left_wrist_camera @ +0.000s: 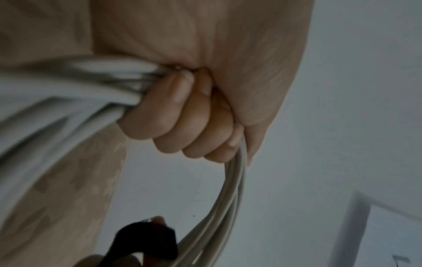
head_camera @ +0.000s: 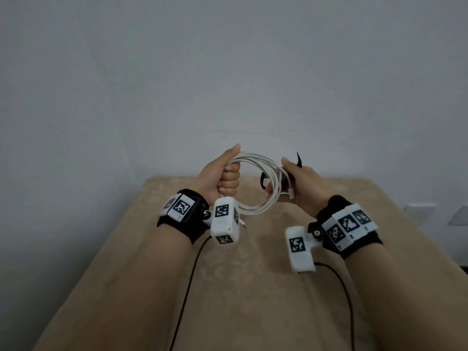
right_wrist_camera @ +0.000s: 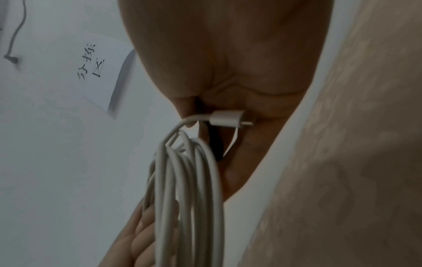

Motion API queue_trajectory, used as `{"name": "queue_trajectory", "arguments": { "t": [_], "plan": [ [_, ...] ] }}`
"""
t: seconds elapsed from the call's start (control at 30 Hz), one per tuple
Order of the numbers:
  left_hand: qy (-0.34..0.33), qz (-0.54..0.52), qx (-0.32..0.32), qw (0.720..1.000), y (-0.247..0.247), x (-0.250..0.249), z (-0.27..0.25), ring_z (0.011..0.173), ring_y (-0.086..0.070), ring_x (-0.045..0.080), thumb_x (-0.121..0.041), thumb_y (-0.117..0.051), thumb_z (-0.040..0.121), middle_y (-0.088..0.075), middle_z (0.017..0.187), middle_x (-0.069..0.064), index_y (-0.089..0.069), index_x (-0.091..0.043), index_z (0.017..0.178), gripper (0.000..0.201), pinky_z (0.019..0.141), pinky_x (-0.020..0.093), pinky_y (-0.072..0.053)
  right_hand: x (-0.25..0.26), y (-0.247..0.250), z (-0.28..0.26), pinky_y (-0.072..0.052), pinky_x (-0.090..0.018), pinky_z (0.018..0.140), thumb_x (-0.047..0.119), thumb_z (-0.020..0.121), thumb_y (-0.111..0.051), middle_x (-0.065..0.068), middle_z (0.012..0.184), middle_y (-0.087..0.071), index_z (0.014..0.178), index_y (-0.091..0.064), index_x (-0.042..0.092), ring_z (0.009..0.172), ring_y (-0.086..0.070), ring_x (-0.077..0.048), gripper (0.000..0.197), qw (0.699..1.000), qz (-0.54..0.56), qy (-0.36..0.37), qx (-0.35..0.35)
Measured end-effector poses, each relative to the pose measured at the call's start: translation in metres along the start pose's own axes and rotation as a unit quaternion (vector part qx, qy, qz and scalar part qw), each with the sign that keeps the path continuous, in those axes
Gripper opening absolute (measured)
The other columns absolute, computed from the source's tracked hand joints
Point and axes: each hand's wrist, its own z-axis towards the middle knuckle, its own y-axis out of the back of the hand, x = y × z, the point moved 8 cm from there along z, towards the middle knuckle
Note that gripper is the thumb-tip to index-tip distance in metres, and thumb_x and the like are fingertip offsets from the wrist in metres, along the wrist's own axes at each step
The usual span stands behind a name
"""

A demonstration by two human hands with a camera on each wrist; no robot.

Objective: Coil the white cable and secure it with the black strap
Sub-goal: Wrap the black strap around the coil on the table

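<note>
The white cable (head_camera: 255, 171) hangs in several round loops in the air between my two hands, above the beige table. My left hand (head_camera: 225, 173) grips the left side of the coil in a fist, fingers (left_wrist_camera: 182, 122) curled round the bundled strands (left_wrist_camera: 230, 198). My right hand (head_camera: 291, 181) pinches the right side of the coil together with the black strap (head_camera: 300, 159), whose ends stick out above and left of the fingers. One white plug (right_wrist_camera: 228, 120) lies against my right palm beside the strands (right_wrist_camera: 182, 180). The strap (left_wrist_camera: 146, 240) shows dark at the bottom of the left wrist view.
The beige patterned table (head_camera: 253, 287) stretches from below my hands toward me, against a plain grey wall (head_camera: 228, 72). Thin dark wires (head_camera: 187, 287) run from the wrist cameras back across the table. White wall plates (head_camera: 420, 211) sit at the right.
</note>
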Motion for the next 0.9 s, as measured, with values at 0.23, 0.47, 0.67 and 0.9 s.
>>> {"name": "queue_trajectory", "arguments": {
  "t": [0.23, 0.47, 0.67, 0.9],
  "plan": [
    [0.032, -0.086, 0.012, 0.996, 0.025, 0.028, 0.023, 0.024, -0.019, 0.005, -0.054, -0.045, 0.094, -0.021, 0.033, -0.008, -0.031, -0.021, 0.042, 0.063, 0.030, 0.013, -0.012, -0.025, -0.023, 0.021, -0.054, -0.043, 0.072, 0.044, 0.096, -0.045, -0.007, 0.060, -0.060, 0.075, -0.063, 0.005, 0.056, -0.061, -0.020, 0.048, 0.998, 0.054, -0.011, 0.039],
    [0.041, -0.090, -0.003, 0.995, 0.022, 0.040, 0.023, 0.024, -0.018, 0.005, -0.052, -0.050, 0.092, -0.019, 0.034, -0.009, -0.030, -0.022, 0.044, 0.061, 0.031, 0.013, -0.010, -0.049, -0.033, 0.018, -0.044, -0.030, 0.055, 0.030, 0.082, -0.063, -0.006, 0.057, -0.043, 0.068, -0.053, 0.010, 0.048, -0.046, -0.017, 0.026, 0.979, 0.174, -0.012, 0.103],
    [-0.013, 0.002, -0.068, 0.998, 0.029, 0.034, 0.026, 0.029, -0.025, 0.007, -0.048, -0.051, 0.094, -0.027, 0.037, -0.006, -0.043, -0.013, 0.057, 0.051, 0.033, 0.015, -0.022, -0.057, -0.030, 0.021, -0.046, -0.029, 0.053, 0.019, 0.095, -0.048, -0.005, 0.050, -0.044, 0.081, -0.053, 0.007, 0.047, -0.042, -0.019, 0.019, 0.973, 0.218, -0.031, 0.065],
    [-0.238, 0.306, -0.227, 0.894, 0.036, -0.021, 0.010, 0.080, -0.061, 0.013, -0.025, -0.068, 0.086, -0.067, 0.079, -0.003, -0.068, -0.018, 0.077, 0.012, 0.079, 0.029, -0.048, -0.063, -0.023, 0.032, -0.043, -0.029, 0.052, 0.021, 0.098, -0.044, -0.004, 0.051, -0.040, 0.077, -0.046, 0.011, 0.046, -0.039, -0.018, 0.023, 0.961, 0.269, -0.029, 0.055]
  ]
}}
